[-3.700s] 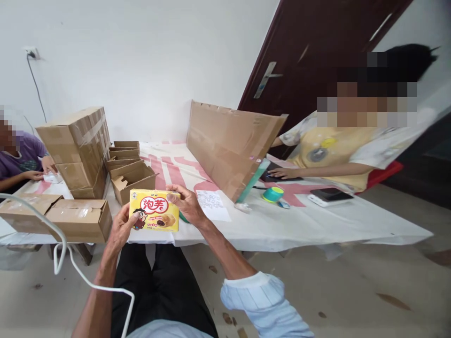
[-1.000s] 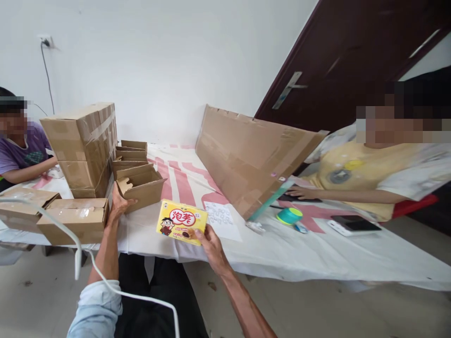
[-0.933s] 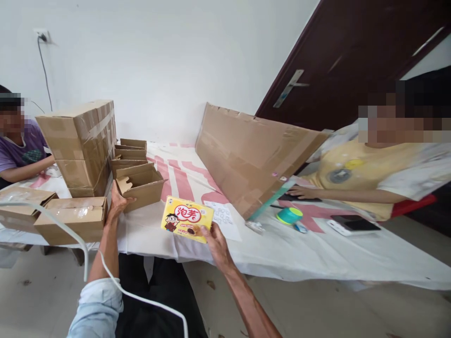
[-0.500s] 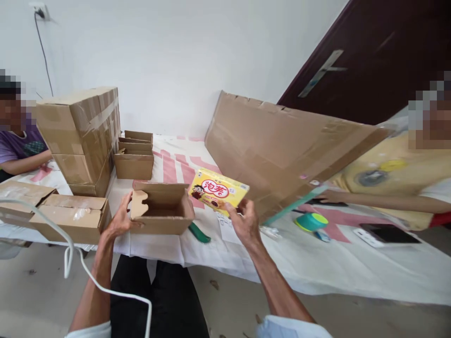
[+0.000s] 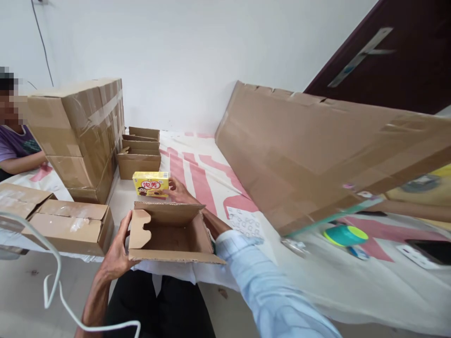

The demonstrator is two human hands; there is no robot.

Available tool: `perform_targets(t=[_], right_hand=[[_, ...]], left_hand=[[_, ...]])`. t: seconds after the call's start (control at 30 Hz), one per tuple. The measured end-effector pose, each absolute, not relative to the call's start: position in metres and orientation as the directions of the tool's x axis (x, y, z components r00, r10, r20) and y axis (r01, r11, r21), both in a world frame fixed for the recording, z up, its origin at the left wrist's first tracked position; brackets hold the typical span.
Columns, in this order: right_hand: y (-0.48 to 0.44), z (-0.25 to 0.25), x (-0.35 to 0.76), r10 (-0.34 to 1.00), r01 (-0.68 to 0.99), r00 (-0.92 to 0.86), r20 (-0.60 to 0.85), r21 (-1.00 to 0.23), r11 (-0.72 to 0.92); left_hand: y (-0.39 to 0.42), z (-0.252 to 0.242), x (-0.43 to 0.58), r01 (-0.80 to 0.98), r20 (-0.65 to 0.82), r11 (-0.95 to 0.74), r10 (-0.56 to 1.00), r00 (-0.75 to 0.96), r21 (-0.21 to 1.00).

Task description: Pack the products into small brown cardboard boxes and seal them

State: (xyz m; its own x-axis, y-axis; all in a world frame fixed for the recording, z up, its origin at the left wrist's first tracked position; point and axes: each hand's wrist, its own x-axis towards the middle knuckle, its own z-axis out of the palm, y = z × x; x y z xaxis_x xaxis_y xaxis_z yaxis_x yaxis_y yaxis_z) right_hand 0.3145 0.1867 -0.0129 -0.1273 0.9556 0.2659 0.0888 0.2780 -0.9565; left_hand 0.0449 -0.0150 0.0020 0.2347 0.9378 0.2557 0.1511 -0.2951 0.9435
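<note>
My left hand [image 5: 119,249] grips the left wall of a small open cardboard box [image 5: 169,234] at the table's near edge; the box has nothing in it. My right hand [image 5: 179,191] reaches past the box's far flap and holds the right end of a yellow snack box [image 5: 151,183], which stands on the table just beyond the open box. My right forearm in a pale blue sleeve [image 5: 260,286] crosses the box's right side.
A tall taped carton [image 5: 81,131] and a row of open small boxes [image 5: 138,154] stand at the left. Two closed boxes [image 5: 66,224] lie near left. A large cardboard sheet [image 5: 317,150] leans at the right. Another person's arm [image 5: 23,162] rests far left. A teal lid [image 5: 344,234] lies at the right.
My right hand carried the yellow snack box from the right of the open box to the table behind it. My left hand pulled the open box closer to the table's edge.
</note>
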Motion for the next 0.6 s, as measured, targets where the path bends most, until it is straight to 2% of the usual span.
perform_targets(t=[0.1, 0.33, 0.47, 0.6], right_hand=[[0.207, -0.01, 0.298, 0.954, 0.07, -0.171, 0.248, -0.962, 0.263], [0.233, -0.011, 0.297, 0.98, 0.1, -0.127, 0.15, -0.981, 0.164], [0.21, -0.012, 0.329, 0.997, 0.106, -0.024, 0.067, -0.992, 0.069], [0.153, -0.017, 0.368, 0.994, 0.104, 0.019, 0.104, -0.989, 0.101]], left_hand=[[-0.015, -0.008, 0.049, 0.164, 0.218, -0.242, 0.964, 0.151, 0.956], [-0.028, -0.043, 0.069, 0.296, 0.134, -0.095, 0.984, -0.114, 0.95], [-0.043, -0.054, 0.077, 0.399, 0.215, -0.147, 0.968, -0.13, 0.905], [-0.051, -0.053, 0.083, 0.49, 0.335, -0.236, 0.934, -0.125, 0.839]])
